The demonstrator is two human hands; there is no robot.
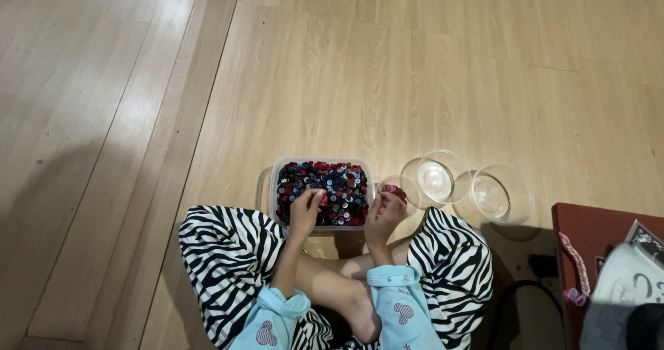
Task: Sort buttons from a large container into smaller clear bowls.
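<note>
here left hand (305,208) pinches red button (322,199) over clear tub (320,162); right hand (384,210) curled, contents unclear.

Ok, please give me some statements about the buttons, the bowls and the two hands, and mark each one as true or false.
1. The rectangular clear container holds dark and red buttons. True.
2. Three clear bowls stand beside it: the nearest bowl, the middle bowl, the far bowl. True.
3. The far bowl is full of buttons. False: it looks empty.
4. The left hand rests flat on the wooden floor. False: it is at the container's near edge, over the buttons.
5. The right hand is next to the nearest bowl. True.
</note>
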